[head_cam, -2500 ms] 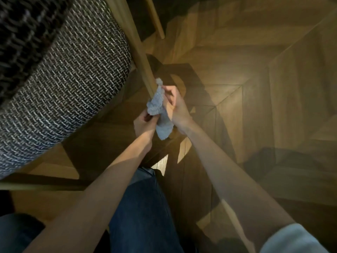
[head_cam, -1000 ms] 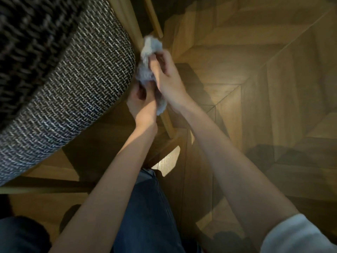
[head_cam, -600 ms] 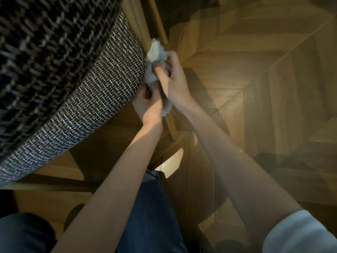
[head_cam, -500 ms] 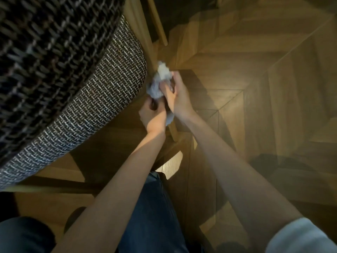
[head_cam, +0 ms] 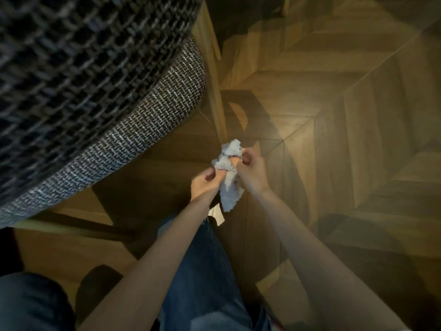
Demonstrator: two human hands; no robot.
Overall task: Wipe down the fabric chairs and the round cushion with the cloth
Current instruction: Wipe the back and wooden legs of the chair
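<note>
Nearest the camera, blue jeans (head_cam: 202, 271) are seen at the bottom, and two bare forearms are stretched forward over them. The cloth (head_cam: 225, 164) is held between both hands above the floor, near the chair but apart from it. It is pinched low down by the curled fingers and thumb of the left hand (head_cam: 206, 185). Its upper part is gripped by the right hand (head_cam: 250, 170), with the fingers curled round it. A crumpled end is pushed up past the right fingers, and a loose end is left hanging below both hands.

To the left, the view is filled by the fabric chair (head_cam: 143, 130). Its grey-and-white woven seat edge is curved from the lower left up to the top middle. Above that edge a darker, coarser weave (head_cam: 83, 56) is seen, blurred; whether it is a cushion or part of the chair cannot be told. A pale wooden leg (head_cam: 214, 101) is set at the seat's rounded corner and slants down to the floor just beyond the cloth. A wooden rail (head_cam: 71, 225) is seen under the seat at the lower left.

Beyond the hands, a chevron parquet floor (head_cam: 334, 115) is laid in warm brown, brightly lit in the middle and shadowed around the chair leg. Open floor is seen ahead and to the right, with a darker patch (head_cam: 370, 235) at the right side. At the top edge, part of another thin wooden leg (head_cam: 285, 5) is seen.
</note>
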